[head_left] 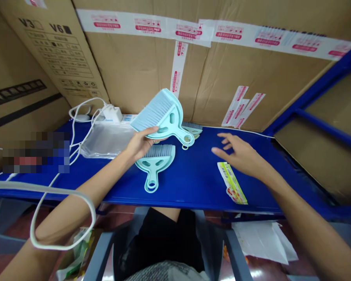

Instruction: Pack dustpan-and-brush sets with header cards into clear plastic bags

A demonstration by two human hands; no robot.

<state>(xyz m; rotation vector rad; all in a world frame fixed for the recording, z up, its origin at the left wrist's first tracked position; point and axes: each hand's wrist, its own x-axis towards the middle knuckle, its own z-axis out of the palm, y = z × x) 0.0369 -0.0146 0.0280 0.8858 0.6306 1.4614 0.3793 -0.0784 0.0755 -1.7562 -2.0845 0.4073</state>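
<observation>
My left hand (142,143) grips a light-blue brush-and-dustpan set (163,115) by its left side, raised above the blue table with its ring handle toward the right. Below it, a second such set (155,162) lies on the table, handle toward me. Partly hidden behind the held set is another brush and dustpan (194,128) at the back. My right hand (232,150) hovers over the table on the right, fingers apart and holding nothing. Just under it lies a yellow-green packet (232,183).
Clear plastic bags (107,140) lie at the left of the blue table (193,183), beside white cables and a white plug (113,113). Cardboard boxes (152,62) stand behind. A blue metal frame (318,128) borders the right. One cable loops over my left forearm.
</observation>
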